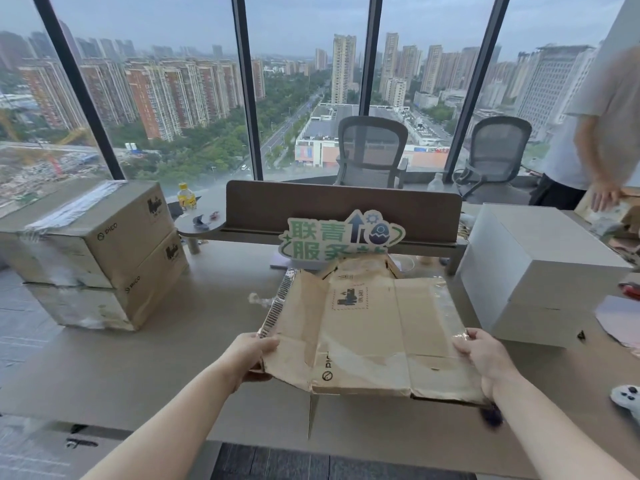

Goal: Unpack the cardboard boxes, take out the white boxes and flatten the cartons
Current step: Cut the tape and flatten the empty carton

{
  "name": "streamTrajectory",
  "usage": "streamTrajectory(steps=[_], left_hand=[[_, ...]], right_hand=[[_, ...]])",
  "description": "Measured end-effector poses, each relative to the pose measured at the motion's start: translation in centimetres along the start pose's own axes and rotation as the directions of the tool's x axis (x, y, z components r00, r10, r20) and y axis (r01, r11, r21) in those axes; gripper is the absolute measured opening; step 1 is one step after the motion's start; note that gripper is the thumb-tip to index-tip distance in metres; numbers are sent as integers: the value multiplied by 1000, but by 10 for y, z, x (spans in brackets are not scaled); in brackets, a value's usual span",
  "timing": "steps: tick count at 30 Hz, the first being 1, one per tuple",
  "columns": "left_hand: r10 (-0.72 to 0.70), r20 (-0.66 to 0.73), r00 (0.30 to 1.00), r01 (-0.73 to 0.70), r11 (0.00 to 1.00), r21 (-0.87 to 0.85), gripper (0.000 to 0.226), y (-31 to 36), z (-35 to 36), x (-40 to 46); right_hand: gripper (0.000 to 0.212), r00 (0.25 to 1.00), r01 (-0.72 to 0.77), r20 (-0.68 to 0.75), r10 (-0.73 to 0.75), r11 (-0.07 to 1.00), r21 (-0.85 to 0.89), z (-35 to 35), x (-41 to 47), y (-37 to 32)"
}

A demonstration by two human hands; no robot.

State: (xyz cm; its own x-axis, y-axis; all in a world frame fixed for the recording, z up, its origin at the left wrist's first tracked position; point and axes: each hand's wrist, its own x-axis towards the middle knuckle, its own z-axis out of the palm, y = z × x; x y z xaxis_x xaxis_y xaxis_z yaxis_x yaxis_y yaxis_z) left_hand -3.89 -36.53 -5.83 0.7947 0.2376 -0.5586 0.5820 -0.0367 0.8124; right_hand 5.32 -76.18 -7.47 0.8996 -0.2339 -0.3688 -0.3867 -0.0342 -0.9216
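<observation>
A flattened brown carton (367, 337) hangs just above the desk in front of me. My left hand (254, 353) grips its left edge and my right hand (485, 358) grips its right edge. Two sealed cardboard boxes stand stacked at the left, the upper box (93, 230) on the lower box (104, 299). At the right stand two stacked white boxes (533, 268).
A green and white sign (341, 237) stands behind the carton before a brown desk divider (343, 206). Two grey office chairs (372, 150) face the window. Another person (595, 140) stands at the far right. A white game controller (627, 400) lies at the right edge.
</observation>
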Motion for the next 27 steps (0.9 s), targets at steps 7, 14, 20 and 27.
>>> streamTrajectory(steps=[7,14,20,27], left_hand=[[-322,103,941,325,946,-18,56,-54,19,11],[-315,415,854,470,810,-352,80,-55,41,23],[-190,205,960,270,820,-505,38,-37,25,30],[79,-210,975,-140,945,-295,22,-32,-17,47]], right_hand=[[15,1000,21,20,-22,999,24,2,0,-13],[16,995,-6,99,-11,986,168,22,-9,-24],[18,994,61,78,-76,982,177,18,-12,-33],[21,990,126,48,-131,987,103,27,-10,-23]])
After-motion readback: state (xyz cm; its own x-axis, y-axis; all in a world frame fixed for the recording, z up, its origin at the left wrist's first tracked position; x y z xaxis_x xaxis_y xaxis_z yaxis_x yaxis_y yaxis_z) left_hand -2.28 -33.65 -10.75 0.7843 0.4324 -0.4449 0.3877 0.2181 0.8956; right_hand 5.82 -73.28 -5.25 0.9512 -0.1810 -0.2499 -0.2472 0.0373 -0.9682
